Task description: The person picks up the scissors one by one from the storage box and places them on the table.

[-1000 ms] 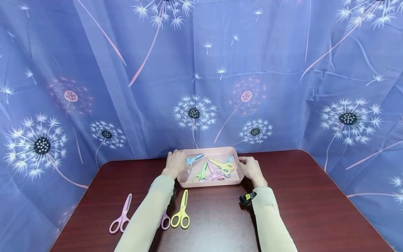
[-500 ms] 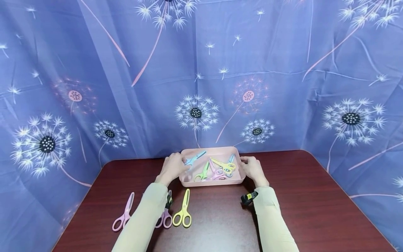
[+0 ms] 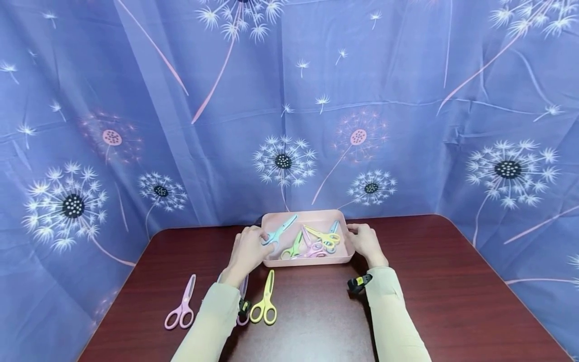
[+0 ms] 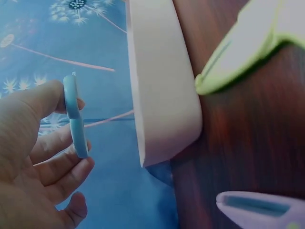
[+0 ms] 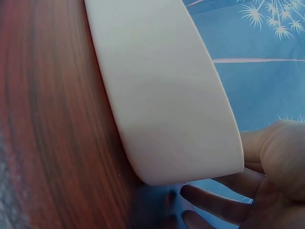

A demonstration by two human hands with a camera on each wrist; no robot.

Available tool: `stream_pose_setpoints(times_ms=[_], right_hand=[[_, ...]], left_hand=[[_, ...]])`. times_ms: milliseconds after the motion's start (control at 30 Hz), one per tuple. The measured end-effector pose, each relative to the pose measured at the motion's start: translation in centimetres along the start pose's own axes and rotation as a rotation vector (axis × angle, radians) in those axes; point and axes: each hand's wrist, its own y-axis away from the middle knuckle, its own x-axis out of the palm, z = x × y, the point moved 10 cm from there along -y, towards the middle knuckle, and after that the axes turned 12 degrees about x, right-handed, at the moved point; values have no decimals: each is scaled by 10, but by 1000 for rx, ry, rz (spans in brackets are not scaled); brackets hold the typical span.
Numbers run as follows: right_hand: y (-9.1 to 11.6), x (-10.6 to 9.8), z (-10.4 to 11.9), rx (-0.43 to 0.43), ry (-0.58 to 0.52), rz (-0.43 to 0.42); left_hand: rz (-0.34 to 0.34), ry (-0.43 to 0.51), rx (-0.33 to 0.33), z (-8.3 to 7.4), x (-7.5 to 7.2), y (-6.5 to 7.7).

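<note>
My left hand (image 3: 246,249) pinches the handle of light blue scissors (image 3: 281,230) between thumb and fingers, over the left end of a pale pink tray (image 3: 307,262). In the left wrist view, the blue handle (image 4: 73,117) is seen edge-on, raised above the tray rim. My right hand (image 3: 365,242) holds the tray's right end, thumb at the rim and fingers along the outside. Inside the tray lie green scissors (image 3: 295,246), yellow scissors (image 3: 322,235), another blue pair (image 3: 333,229) and overlapping pink scissors (image 3: 311,246).
On the dark red table (image 3: 434,281), left of centre, lie pink scissors (image 3: 182,307), yellow scissors (image 3: 265,301) and a purple pair (image 3: 245,286) partly hidden by my left forearm. A blue dandelion-print curtain (image 3: 217,166) hangs directly behind the table.
My left hand has shifted from the tray's left rim toward the front and lifted the light blue scissors, now held over the tray. The right hand stays on the tray's right end.
</note>
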Motion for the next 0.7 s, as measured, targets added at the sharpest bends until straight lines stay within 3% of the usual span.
stream_pose_setpoints(times_ms=[267,700], right_hand=[[2,1,-1,2,-6,8],[-2,2,-2,26,-13,25]], left_hand=[[-45,33,-51,-10,-7,18],[-54,76,-119,-31,-15,56]])
